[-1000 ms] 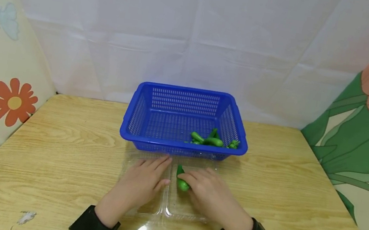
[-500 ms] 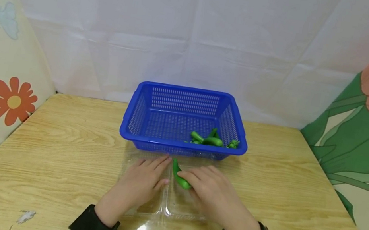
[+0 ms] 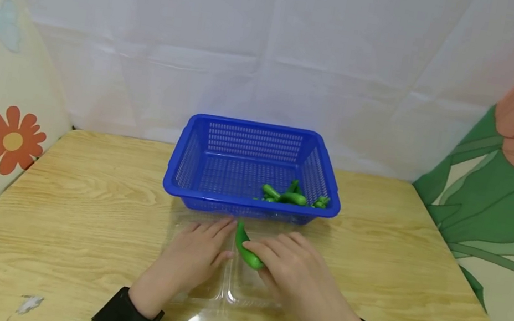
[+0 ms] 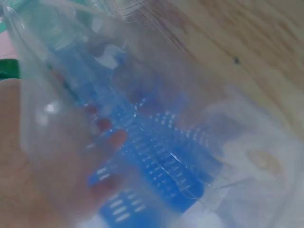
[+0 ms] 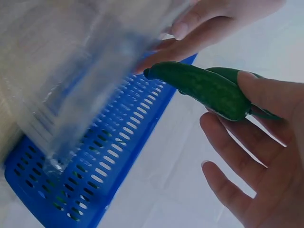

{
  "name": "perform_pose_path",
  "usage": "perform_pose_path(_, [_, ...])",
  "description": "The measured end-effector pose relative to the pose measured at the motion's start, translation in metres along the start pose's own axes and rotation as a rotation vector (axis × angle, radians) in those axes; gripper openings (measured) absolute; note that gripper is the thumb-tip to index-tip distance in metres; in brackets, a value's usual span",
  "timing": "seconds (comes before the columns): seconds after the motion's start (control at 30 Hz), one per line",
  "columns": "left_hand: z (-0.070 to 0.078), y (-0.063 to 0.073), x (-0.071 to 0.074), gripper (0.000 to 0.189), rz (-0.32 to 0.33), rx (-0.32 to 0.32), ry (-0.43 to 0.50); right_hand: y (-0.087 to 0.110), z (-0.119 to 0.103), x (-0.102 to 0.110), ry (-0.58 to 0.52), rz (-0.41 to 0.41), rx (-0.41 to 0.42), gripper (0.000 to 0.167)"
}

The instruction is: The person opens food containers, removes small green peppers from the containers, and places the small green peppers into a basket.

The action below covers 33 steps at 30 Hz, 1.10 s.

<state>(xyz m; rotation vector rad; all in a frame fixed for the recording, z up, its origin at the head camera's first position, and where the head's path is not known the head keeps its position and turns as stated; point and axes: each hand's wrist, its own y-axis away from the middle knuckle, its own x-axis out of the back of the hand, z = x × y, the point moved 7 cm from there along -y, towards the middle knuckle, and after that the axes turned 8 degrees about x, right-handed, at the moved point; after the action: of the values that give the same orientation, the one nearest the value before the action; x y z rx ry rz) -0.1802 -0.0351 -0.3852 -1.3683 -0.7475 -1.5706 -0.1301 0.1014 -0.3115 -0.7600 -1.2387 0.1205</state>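
Between the thumb and fingers of my right hand (image 3: 295,267) is a green chili pepper (image 3: 248,250), its narrow end pointing up and left in the head view. The right wrist view shows this pepper (image 5: 204,90) with a second green pepper (image 5: 228,72) partly hidden behind it. My left hand (image 3: 195,257) lies palm down, fingers extended, on the left half of a clear plastic clamshell box (image 3: 246,293). That box stands opened out on the table, and the held pepper overlaps its middle ridge. Clear plastic (image 4: 156,80) fills much of the left wrist view.
Just behind the box stands a blue slotted basket (image 3: 250,202), with several green peppers (image 3: 292,198) at its near right side. A white cloth backdrop (image 3: 265,44) rises behind the wooden table (image 3: 94,202). Printed flower panels flank both sides.
My right hand has tilted and drawn the pepper slightly left toward the middle ridge, so more of its length shows. My left hand has stayed on the box. The head view has shifted a little.
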Motion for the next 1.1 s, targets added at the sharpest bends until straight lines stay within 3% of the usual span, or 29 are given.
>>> perform_pose_path(0.2, [0.004,0.003,0.002,0.057,0.001,0.001,-0.027,-0.002,0.001,0.01,-0.013,0.024,-0.03,0.041])
perform_pose_path(0.4, [0.007,0.005,0.004,0.058,0.022,-0.009,-0.013,-0.007,0.009,0.024,-0.032,0.118,-0.074,0.039])
perform_pose_path(0.57, [0.006,0.003,0.002,0.067,-0.021,0.014,0.002,-0.01,0.023,0.032,0.02,0.177,-0.114,0.04])
perform_pose_path(0.73, [0.008,0.006,0.003,0.07,-0.026,0.019,-0.054,-0.008,0.04,0.034,0.047,0.216,-0.182,0.04])
perform_pose_path(0.9, [0.018,0.011,0.009,0.069,-0.02,-0.007,-0.117,-0.004,0.06,0.027,0.086,0.199,-0.234,0.037])
perform_pose_path(1.1, [0.032,0.018,0.015,0.069,-0.086,-0.019,-0.145,0.001,0.078,0.017,0.092,0.127,-0.285,0.038])
